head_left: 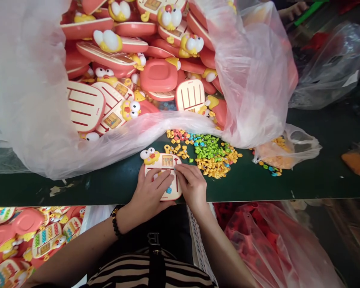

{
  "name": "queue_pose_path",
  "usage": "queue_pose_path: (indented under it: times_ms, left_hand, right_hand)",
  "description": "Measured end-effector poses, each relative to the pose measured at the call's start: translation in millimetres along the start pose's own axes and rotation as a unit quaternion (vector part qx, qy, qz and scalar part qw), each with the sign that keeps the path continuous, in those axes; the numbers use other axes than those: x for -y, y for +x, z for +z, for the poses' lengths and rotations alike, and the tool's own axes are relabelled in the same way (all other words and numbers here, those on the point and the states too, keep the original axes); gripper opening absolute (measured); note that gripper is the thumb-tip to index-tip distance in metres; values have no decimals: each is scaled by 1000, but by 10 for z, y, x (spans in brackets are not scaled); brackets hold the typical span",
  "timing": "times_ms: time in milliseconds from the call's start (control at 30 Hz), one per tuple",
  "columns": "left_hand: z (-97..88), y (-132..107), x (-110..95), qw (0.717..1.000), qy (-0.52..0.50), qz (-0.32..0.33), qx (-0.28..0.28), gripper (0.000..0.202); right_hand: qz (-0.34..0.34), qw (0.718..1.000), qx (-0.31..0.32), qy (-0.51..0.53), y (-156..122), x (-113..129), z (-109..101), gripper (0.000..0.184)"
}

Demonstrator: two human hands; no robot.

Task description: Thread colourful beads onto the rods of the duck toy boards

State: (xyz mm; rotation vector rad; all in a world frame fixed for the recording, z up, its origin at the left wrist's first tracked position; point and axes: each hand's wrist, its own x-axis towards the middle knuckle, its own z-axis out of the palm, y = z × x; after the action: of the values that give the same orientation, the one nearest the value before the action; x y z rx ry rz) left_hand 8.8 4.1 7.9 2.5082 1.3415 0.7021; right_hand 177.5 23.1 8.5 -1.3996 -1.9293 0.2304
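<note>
A cream and coral plastic toy board (pixel 168 161) with slots and a yellow duck head (pixel 150 156) lies on the green table before me. My left hand (pixel 153 185) rests over it with fingers spread, pressing it down. A blue piece (pixel 168 190) shows on the board below those fingers, and a bit of yellow peeks between them. At the board's right slots, my right hand (pixel 192 181) has thumb and fingertips pinched together; a small blue bit shows at the tips, too small to name. Just beyond lies a pile of small green (pixel 208 147) and yellow pieces (pixel 213 167).
A large plastic bag (pixel 252 80) full of similar toy boards (pixel 159 75) stands at the back. A small bag (pixel 277 154) of orange pieces sits right. Boards with coloured pieces (pixel 46 240) fill the lower left; a red-filled bag (pixel 276 240) is lower right. Another person's hand (pixel 297 10) shows top right.
</note>
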Motion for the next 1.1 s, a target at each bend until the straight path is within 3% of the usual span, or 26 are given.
queue_pose_path:
  times_ms: [100,233,367,500,633,867,1000,1100]
  left_hand:
    - [37,-56,18,999,-12,0,-30,54]
    - [59,-90,12,998,9,-18,-55,64]
    - [57,-66,-6,999,31,-13,-34,73]
    - [54,-39,-17,999,35,-10,-26,69]
    - [55,-30,-23,999,38,-6,-31,69]
    - [63,-24,-24,999,43,-6,-27,67]
    - [64,-36,-27,999,41,-14,-22,61]
    - [53,-38,-33,999,46,-19,-13,64]
  right_hand:
    - [9,1000,2,23,44,52,29,22]
    - [-61,994,68,57,86,77,-36,30]
    - [-7,995,14,-95,192,-132,-149,25]
    - [8,978,17,-207,245,-272,-182,23]
    - [12,991,-22,-133,241,-164,-115,20]
    - [-28,991,57,-116,254,-67,92,30]
    - [-48,993,93,-63,164,-55,-93,29]
    - [-16,998,37,-56,194,-179,-304,21]
